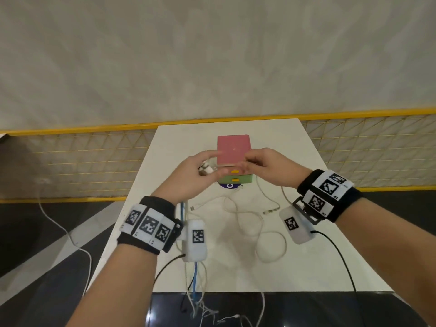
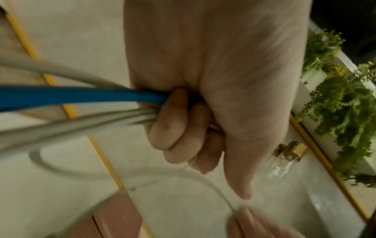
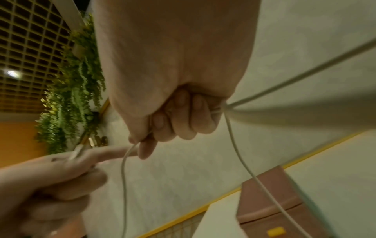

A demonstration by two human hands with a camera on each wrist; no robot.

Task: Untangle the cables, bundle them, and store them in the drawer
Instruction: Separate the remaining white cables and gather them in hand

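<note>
Both hands are raised above the white table (image 1: pixel 306 267) in front of the small drawer unit (image 1: pixel 233 148), which has a pink top and a green lower drawer with yellow handles. My left hand (image 1: pixel 200 169) grips a bunch of cables (image 2: pixel 81 103), one blue and several white, that hang down over the table's front edge. My right hand (image 1: pixel 256 161) pinches a thin white cable (image 3: pixel 124 169) that runs across to the left hand. Loose white cable loops (image 1: pixel 247 223) lie on the table below the hands.
A yellow-framed mesh fence (image 1: pixel 94 161) stands behind the table under a pale wall. Wrist camera packs with black leads hang under both wrists. A purple disc (image 1: pixel 230 185) lies in front of the drawer unit. Dark floor lies left of the table.
</note>
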